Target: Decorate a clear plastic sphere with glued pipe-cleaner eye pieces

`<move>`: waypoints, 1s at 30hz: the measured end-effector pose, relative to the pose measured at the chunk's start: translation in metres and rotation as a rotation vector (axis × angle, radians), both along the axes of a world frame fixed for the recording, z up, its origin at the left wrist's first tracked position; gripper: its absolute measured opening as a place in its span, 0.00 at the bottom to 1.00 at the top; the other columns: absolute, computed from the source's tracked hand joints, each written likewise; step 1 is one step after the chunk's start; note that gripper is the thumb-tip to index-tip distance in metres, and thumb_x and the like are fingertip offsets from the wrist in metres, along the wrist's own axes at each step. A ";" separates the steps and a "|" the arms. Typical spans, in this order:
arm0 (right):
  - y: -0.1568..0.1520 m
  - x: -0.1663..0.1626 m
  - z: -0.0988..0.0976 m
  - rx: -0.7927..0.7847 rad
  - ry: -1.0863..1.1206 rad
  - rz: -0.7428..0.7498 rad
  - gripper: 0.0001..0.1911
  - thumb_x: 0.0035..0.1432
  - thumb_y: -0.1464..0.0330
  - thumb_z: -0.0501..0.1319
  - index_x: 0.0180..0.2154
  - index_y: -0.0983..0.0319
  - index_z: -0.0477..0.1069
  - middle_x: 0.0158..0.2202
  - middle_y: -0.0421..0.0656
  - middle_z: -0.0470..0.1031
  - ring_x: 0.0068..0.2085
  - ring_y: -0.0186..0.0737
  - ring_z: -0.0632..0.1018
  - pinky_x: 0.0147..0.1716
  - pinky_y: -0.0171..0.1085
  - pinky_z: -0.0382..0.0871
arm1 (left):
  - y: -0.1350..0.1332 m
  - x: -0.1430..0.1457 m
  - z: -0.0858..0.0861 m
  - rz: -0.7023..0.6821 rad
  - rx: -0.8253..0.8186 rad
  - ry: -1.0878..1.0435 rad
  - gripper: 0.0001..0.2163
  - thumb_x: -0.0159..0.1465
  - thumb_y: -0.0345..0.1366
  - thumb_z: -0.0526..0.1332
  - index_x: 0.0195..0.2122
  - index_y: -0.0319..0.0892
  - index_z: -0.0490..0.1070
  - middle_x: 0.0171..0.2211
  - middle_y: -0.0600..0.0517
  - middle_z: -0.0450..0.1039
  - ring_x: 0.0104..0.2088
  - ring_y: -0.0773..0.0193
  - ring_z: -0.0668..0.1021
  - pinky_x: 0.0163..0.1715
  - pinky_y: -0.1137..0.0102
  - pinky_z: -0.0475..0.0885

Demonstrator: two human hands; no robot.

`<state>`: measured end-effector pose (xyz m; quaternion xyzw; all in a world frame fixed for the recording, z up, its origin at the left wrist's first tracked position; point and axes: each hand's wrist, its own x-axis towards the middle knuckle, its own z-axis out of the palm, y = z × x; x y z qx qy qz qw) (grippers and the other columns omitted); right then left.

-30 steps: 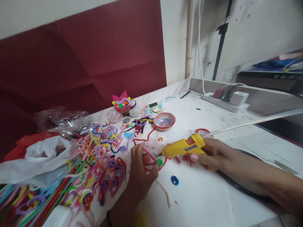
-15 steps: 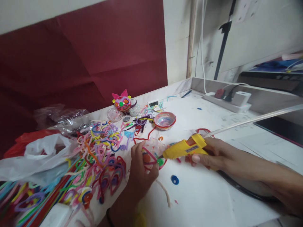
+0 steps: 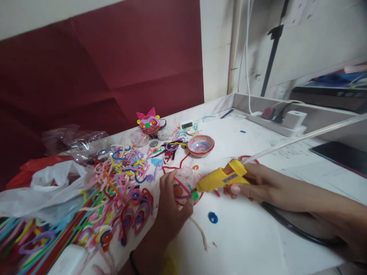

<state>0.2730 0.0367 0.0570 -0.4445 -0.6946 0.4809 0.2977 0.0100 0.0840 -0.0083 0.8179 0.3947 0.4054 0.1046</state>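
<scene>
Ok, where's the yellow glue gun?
In the head view, the yellow glue gun is right of centre, in the right hand, its nozzle close to the round green piece by the left hand.

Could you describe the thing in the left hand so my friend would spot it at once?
From the big dark red sheet against the wall, go down and right to the yellow glue gun in the right hand. Its tip points at the decorated piece in the left hand. Unlike the red-rimmed bowl beyond, it bears an orange disc and a green disc.
</scene>
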 end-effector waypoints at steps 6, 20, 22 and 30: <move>0.010 0.002 0.008 -0.004 -0.001 0.057 0.16 0.59 0.55 0.62 0.37 0.62 0.68 0.29 0.38 0.64 0.28 0.32 0.64 0.25 0.31 0.59 | 0.000 0.000 -0.001 -0.009 0.006 -0.007 0.32 0.54 0.32 0.59 0.61 0.43 0.52 0.53 0.42 0.59 0.55 0.50 0.67 0.54 0.54 0.65; 0.033 -0.001 0.038 -0.032 -0.149 0.130 0.20 0.56 0.51 0.62 0.33 0.62 0.68 0.27 0.39 0.67 0.27 0.33 0.65 0.24 0.31 0.58 | -0.001 0.001 0.001 0.008 -0.009 -0.001 0.31 0.56 0.33 0.58 0.61 0.43 0.52 0.54 0.42 0.59 0.55 0.50 0.67 0.55 0.54 0.65; 0.036 0.000 0.039 -0.016 -0.172 0.162 0.20 0.58 0.51 0.59 0.33 0.63 0.68 0.28 0.40 0.68 0.27 0.33 0.65 0.24 0.32 0.59 | -0.001 0.001 0.001 0.005 -0.002 -0.002 0.30 0.57 0.33 0.58 0.61 0.43 0.52 0.54 0.42 0.58 0.55 0.51 0.67 0.54 0.56 0.65; 0.049 0.000 0.050 -0.025 -0.256 0.250 0.20 0.58 0.52 0.58 0.33 0.64 0.69 0.28 0.41 0.68 0.28 0.33 0.66 0.25 0.31 0.60 | -0.002 0.001 0.001 -0.004 -0.015 -0.008 0.30 0.57 0.33 0.57 0.61 0.43 0.52 0.55 0.42 0.58 0.56 0.52 0.65 0.55 0.56 0.65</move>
